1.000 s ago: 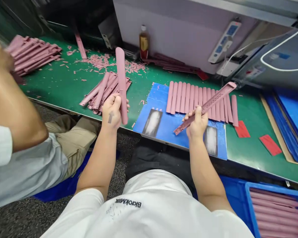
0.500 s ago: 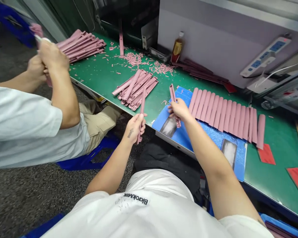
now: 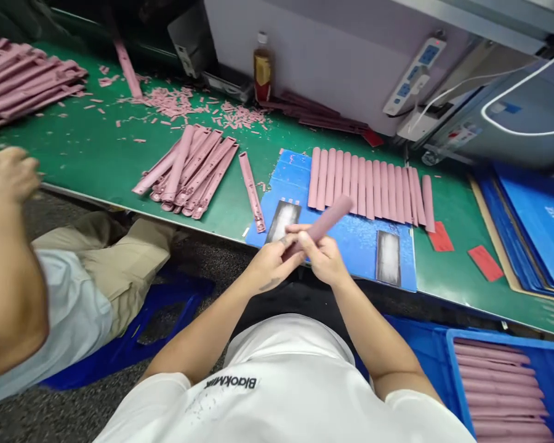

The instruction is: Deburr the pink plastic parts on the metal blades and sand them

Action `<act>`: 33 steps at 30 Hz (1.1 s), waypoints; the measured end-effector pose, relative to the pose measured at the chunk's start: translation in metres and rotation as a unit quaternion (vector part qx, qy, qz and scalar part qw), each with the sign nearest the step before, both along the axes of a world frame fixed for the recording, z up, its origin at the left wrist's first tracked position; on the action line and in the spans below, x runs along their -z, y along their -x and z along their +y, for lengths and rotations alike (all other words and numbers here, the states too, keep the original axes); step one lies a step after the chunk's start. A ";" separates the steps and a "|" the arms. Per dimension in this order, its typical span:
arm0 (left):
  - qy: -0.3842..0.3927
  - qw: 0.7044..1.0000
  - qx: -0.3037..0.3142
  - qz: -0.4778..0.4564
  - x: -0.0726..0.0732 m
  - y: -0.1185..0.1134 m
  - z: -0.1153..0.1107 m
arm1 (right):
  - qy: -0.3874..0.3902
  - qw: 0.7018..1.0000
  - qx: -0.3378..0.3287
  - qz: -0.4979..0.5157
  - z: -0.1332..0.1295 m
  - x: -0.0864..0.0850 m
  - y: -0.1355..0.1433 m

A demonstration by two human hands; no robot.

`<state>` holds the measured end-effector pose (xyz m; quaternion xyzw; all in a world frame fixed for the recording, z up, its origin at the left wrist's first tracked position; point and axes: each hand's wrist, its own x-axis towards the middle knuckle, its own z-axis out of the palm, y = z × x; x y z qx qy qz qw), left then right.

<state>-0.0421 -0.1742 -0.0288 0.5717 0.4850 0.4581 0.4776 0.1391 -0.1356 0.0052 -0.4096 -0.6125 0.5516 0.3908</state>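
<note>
Between my two hands, a long pink plastic strip [image 3: 331, 218] is held at a slant above the near edge of the blue board [image 3: 346, 241]. My left hand [image 3: 277, 261] is closed around its lower end. My right hand [image 3: 322, 255] grips it just above, thumb on top. Another pink strip [image 3: 252, 192], hollow side up, lies alone left of the board, its near end on the board's edge. A row of pink strips [image 3: 360, 184] lies side by side, rounded side up, along the back of the board. A loose pile of strips [image 3: 189, 169] sits farther left.
Pink scraps [image 3: 170, 101] litter the green table [image 3: 106, 166]. A bottle [image 3: 262, 69] stands by the wall. Red cards [image 3: 485, 263] and stacked blue sheets [image 3: 535, 227] lie rightward. A blue bin [image 3: 461, 375] of strips is at lower right. A co-worker's hand [image 3: 9, 172] is at left.
The strip from my right hand now lies at the board's left edge. My hands have come together on the other strip. The view has swung right, bringing the bin into sight.
</note>
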 end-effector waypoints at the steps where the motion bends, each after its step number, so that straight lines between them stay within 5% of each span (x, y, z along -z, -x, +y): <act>1: -0.028 0.999 0.029 0.033 -0.001 -0.004 0.000 | -0.016 0.998 0.058 0.012 -0.003 -0.006 -0.019; 3: -0.079 0.992 0.060 0.076 0.000 -0.005 0.000 | -0.077 0.976 0.200 0.030 -0.006 -0.021 -0.063; 7: -0.103 0.990 -0.009 0.101 0.004 0.001 0.004 | -0.239 0.863 0.446 0.007 -0.005 -0.041 -0.151; 11: -0.120 0.977 -0.071 0.162 0.002 0.000 0.018 | -0.276 0.812 0.507 -0.087 0.004 -0.024 -0.208; 15: -0.164 0.959 -0.042 0.227 -0.017 -0.005 0.057 | -0.235 0.826 0.505 -0.079 0.015 0.011 -0.227; 18: -0.227 0.928 0.021 0.296 -0.044 -0.013 0.108 | -0.200 0.851 0.484 -0.036 0.018 0.035 -0.234; 23: -0.265 0.837 0.153 0.453 -0.083 -0.061 0.235 | -0.190 0.819 0.533 0.097 0.012 0.059 -0.250; 25: -0.268 0.804 0.204 0.489 -0.084 -0.091 0.294 | -0.159 0.822 0.532 0.127 0.010 0.061 -0.255; 29: -0.208 0.779 0.256 0.533 -0.062 -0.149 0.398 | -0.121 0.830 0.524 0.151 0.009 0.058 -0.257; 33: -0.132 0.760 0.278 0.572 -0.048 -0.185 0.447 | -0.118 0.839 0.511 0.147 0.007 0.056 -0.257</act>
